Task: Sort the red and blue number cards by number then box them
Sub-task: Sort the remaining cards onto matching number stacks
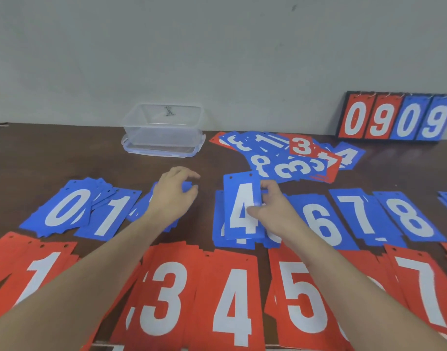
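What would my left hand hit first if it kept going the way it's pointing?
Probably the clear plastic container: the left hand points up the table toward it, with bare tabletop between. Depth is hard to judge.

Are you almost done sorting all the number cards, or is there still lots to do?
About halfway. Done: blue piles like the 0s and 8s, and red piles like the 3s, lie in rows. In hand: the right hand holds a blue 4 card over its pile. Left: the mixed heap is unsorted, and the clear box holds no cards.
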